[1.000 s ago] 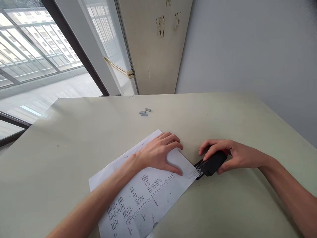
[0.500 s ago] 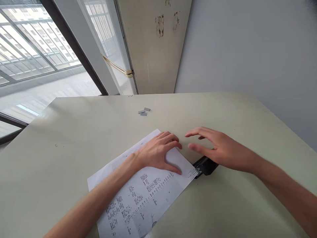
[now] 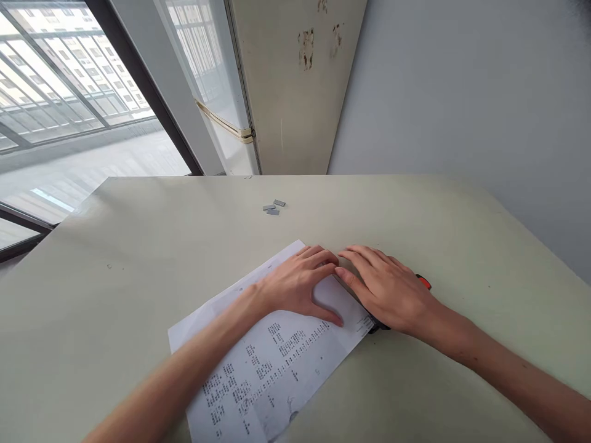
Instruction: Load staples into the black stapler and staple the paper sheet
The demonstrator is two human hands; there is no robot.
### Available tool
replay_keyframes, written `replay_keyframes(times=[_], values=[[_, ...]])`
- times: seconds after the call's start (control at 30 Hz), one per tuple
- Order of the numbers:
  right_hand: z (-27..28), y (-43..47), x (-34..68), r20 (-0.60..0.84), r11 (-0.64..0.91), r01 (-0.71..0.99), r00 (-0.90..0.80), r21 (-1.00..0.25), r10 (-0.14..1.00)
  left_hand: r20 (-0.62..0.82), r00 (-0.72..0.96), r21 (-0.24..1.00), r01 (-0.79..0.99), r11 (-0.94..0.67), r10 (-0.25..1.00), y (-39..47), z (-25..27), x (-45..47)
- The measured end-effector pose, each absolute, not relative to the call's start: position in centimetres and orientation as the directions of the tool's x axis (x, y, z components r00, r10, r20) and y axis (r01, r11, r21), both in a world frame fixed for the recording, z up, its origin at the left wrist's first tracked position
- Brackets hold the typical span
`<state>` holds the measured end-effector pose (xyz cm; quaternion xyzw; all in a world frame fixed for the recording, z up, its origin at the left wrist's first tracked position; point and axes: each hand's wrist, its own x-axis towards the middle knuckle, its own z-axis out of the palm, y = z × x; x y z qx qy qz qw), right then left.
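Right hand (image 3: 390, 292) had dropped flat, fingers spread, onto stapler (image 3: 422, 282); left hand (image 3: 300, 286), spread, pinned printed sheet (image 3: 277, 357); stapling press likely underway.

A pale greenish desk (image 3: 138, 258) fills the lower view, set into a corner. A plain grey wall (image 3: 462, 92) rises to the right; behind stands a cream panel (image 3: 286, 86) with brown stains. On the left, a large dark-framed window (image 3: 69, 92) lets in bright daylight and shows railings and buildings outside.
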<state>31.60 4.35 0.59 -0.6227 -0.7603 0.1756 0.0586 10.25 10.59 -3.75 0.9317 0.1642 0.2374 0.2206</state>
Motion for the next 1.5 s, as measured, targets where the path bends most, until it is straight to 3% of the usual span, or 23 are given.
replay_keyframes(times=[1.5], values=[[0.91,4.59,31.72,-0.184,0.145,0.926,-0.22,-0.349,0.958,0.407,0.82,0.487,0.178,-0.855,0.402,10.49,-4.04,10.34]])
